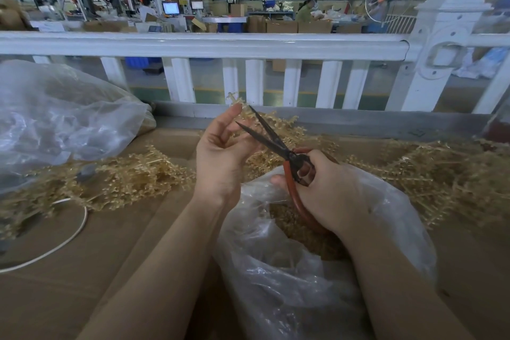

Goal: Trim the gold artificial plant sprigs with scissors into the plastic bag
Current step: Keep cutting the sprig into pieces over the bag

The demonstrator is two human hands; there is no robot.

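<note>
Scissors (pixel 271 141) gape in my right hand (pixel 325 190); left hand (pixel 220 157) pinches a light, springy sprig (pixel 239 107) mid-frame, best held near its stem.

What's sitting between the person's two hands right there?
In the head view, the open scissors blades and the gold sprig held by the left hand lie there; the right hand grips the handles.

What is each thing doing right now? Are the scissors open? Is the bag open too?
scissors: blades open, around a sprig
right hand: grips the red handles
left hand: holds a gold sprig upright
plastic bag: mouth open, gold trimmings inside
other bag: bunched up on the left
</note>
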